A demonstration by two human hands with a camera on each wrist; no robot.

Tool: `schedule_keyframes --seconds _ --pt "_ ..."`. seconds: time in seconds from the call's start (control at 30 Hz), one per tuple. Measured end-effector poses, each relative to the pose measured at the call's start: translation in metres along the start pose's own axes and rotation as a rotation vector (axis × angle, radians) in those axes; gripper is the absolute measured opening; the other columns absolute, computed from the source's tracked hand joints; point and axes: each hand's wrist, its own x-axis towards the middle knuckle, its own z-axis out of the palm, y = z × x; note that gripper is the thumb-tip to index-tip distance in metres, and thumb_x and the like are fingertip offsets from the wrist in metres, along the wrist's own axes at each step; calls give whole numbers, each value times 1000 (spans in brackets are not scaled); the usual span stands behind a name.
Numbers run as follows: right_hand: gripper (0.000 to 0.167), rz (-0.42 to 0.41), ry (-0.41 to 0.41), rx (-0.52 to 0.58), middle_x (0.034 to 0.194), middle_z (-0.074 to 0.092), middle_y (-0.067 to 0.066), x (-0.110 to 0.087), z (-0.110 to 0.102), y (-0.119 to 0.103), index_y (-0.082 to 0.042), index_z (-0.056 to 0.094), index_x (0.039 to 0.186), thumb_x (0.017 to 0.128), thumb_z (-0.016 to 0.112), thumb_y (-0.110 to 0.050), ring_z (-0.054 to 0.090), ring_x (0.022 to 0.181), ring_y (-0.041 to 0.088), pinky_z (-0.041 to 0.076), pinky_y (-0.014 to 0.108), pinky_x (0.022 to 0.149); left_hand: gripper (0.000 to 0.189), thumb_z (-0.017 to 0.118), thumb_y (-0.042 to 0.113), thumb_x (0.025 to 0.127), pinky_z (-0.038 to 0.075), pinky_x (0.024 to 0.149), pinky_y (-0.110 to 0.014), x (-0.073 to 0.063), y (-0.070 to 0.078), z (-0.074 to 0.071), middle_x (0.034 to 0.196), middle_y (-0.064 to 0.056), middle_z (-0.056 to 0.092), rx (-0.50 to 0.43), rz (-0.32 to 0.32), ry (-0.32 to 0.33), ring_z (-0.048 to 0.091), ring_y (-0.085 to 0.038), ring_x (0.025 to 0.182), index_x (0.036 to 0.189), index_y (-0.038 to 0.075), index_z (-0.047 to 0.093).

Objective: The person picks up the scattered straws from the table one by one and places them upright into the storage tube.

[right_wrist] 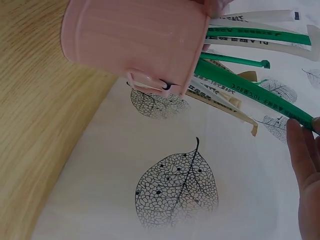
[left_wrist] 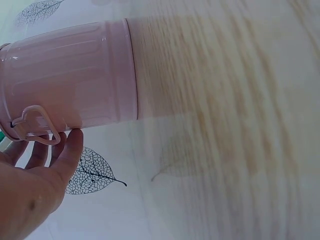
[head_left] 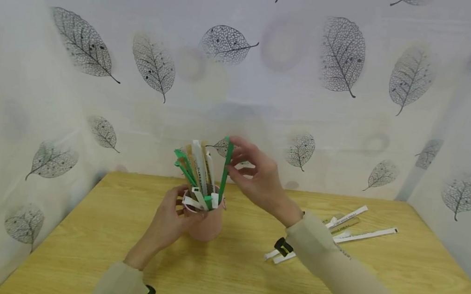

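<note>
A pink metal bucket with small side handles stands upright on the table. White, brown and green paper-wrapped straws fill it, their upper ends fanning out above the rim. My left hand holds the bucket by its left side near the rim; in the left wrist view its fingers reach round beside a wire handle. Between thumb and fingertips, my right hand pinches the upper part of a green wrapped straw. That straw's lower end goes down inside the bucket's right rim, where the end is hidden.
More wrapped straws, white and brown, lie loosely on the wooden table to the right, partly behind my right forearm. A pale leaf-patterned cloth hangs behind the table and along both sides.
</note>
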Motion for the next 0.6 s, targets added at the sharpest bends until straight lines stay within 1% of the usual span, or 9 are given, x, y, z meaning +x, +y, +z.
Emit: schedule_keyframes --seconds 0.13,0.3,0.43,0.6 --pt "58 14 -29 1 99 69 19 -8 6 5 3 52 138 85 71 15 74 85 29 63 25 70 82 80 37 89 52 100 -48 0 -1 0 148 -13 44 -4 5 6 53 -32 123 153 10 36" --pt "59 17 -75 -26 99 68 19 -19 14 11 2 52 140 85 71 15 74 85 28 62 23 71 81 80 37 89 53 100 -48 0 -2 0 148 -14 43 -8 -1 2 53 -32 123 152 9 36" --pt "59 21 -118 -43 99 68 18 -27 19 15 1 51 141 86 71 15 73 85 26 62 22 72 82 79 37 89 52 101 -49 -1 -1 0 149 -14 43 -14 -5 -4 53 -33 124 152 9 35" --pt "59 50 -181 -40 100 68 18 -36 23 21 -1 50 142 88 71 12 73 86 25 62 23 71 82 79 38 90 51 102 -49 0 0 0 149 -13 42 -20 -7 -7 52 -32 125 153 9 35"
